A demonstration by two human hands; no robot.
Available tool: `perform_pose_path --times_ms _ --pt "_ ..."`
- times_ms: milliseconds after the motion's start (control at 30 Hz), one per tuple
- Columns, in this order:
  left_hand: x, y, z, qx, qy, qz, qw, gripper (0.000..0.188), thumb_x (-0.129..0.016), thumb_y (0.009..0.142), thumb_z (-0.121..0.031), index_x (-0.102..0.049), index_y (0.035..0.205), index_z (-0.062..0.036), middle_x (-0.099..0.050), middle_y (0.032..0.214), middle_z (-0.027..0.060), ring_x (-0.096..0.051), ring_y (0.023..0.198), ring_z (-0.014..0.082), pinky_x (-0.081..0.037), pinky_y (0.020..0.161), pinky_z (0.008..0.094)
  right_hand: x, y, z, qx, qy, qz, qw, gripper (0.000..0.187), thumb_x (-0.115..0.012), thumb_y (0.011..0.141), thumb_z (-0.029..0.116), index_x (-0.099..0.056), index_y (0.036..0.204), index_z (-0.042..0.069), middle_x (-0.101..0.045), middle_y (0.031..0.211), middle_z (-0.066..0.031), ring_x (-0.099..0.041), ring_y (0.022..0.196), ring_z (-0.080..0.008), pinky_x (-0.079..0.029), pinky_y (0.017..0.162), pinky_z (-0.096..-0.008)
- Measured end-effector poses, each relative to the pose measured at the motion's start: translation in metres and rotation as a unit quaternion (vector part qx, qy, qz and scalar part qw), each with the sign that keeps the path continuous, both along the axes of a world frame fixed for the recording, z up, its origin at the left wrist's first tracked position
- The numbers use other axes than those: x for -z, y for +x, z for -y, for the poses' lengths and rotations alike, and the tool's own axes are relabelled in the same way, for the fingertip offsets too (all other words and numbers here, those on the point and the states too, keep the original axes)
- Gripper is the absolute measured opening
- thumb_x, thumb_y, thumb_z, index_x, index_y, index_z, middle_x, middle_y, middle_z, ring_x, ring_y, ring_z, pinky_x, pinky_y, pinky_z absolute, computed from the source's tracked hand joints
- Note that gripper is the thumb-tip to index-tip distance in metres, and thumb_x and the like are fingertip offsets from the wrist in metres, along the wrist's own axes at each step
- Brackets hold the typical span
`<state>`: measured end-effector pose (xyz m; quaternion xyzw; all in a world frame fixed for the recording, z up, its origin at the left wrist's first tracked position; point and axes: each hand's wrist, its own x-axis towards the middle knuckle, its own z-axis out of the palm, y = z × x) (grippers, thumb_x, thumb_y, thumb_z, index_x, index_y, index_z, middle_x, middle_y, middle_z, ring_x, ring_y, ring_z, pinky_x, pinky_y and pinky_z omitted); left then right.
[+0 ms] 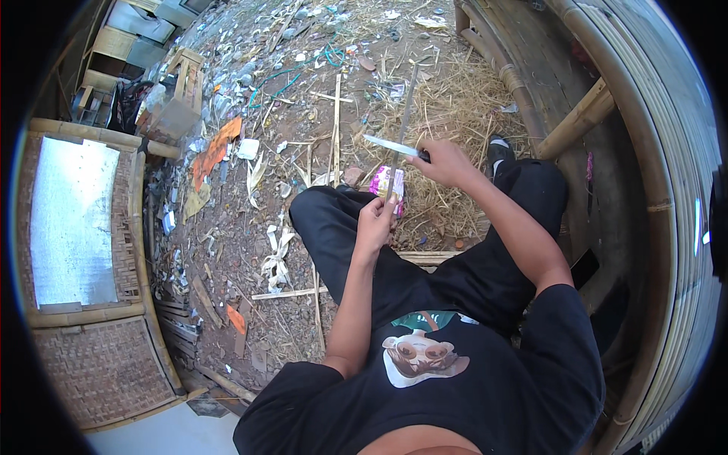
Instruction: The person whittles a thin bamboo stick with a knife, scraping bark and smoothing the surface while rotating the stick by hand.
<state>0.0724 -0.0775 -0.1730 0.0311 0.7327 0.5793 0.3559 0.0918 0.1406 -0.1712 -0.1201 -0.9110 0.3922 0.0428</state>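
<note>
the right hand [447, 163] is closed around the handle of a knife [390, 145], blade pointing left. a thin bamboo strip [404, 121] rises past the knife, its lower end pinched in the left hand [377, 220], below the knife.
</note>
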Motion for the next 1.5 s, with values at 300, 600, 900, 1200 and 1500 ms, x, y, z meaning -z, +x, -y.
perform_pose_path --times_ms 300,600,900,1200,1500 --pt "0.022 -0.003 0.0 0.009 -0.068 -0.19 0.979 0.022 -0.056 0.092 -0.017 -0.063 0.099 0.003 -0.053 0.059 0.0008 -0.044 0.055 0.0042 -0.037 0.05 0.025 0.012 0.001 0.014 -0.042 -0.022 0.021 0.999 0.047 -0.05 0.091 0.045 -0.055 0.091 -0.003 -0.061 0.075 -0.0258 -0.06 0.077 -0.0441 -0.047 0.068 -0.0505" --pt "0.004 -0.005 0.007 -0.013 -0.012 -0.059 0.998 0.029 -0.054 0.094 -0.018 -0.061 0.115 0.0007 -0.046 0.061 -0.0041 -0.041 0.045 0.0015 -0.035 0.038 0.0195 0.014 0.004 0.021 -0.096 0.007 -0.009 0.995 0.046 -0.046 0.094 0.042 -0.054 0.089 -0.003 -0.059 0.071 -0.0269 -0.059 0.071 -0.0452 -0.048 0.065 -0.051" --pt "0.018 -0.001 0.005 -0.025 -0.024 -0.118 0.992 0.027 -0.058 0.091 -0.015 -0.064 0.114 -0.002 -0.054 0.061 -0.0029 -0.041 0.05 -0.0001 -0.033 0.045 0.0189 0.031 0.002 0.032 -0.099 0.105 -0.046 0.989 0.043 -0.04 0.096 0.042 -0.053 0.088 0.002 -0.06 0.07 -0.0244 -0.061 0.069 -0.0425 -0.048 0.063 -0.0511" --pt "0.007 0.007 0.008 0.004 -0.121 -0.275 0.954 0.029 -0.058 0.09 -0.012 -0.06 0.115 0.0012 -0.056 0.063 0.0023 -0.043 0.058 0.0045 -0.038 0.053 0.025 0.047 0.0 0.035 -0.122 0.121 -0.049 0.984 0.04 -0.04 0.095 0.043 -0.052 0.088 0.005 -0.06 0.063 -0.0196 -0.062 0.065 -0.0399 -0.048 0.061 -0.0505" --pt "0.014 0.014 0.045 0.004 -0.106 -0.2 0.974 0.028 -0.056 0.091 -0.012 -0.06 0.115 0.0025 -0.057 0.065 -0.0009 -0.042 0.057 0.0034 -0.036 0.05 0.0238 0.075 -0.028 -0.012 0.0 0.117 0.088 0.989 0.039 -0.033 0.098 0.039 -0.05 0.093 0.005 -0.063 0.076 -0.0187 -0.063 0.072 -0.0359 -0.049 0.063 -0.0484"
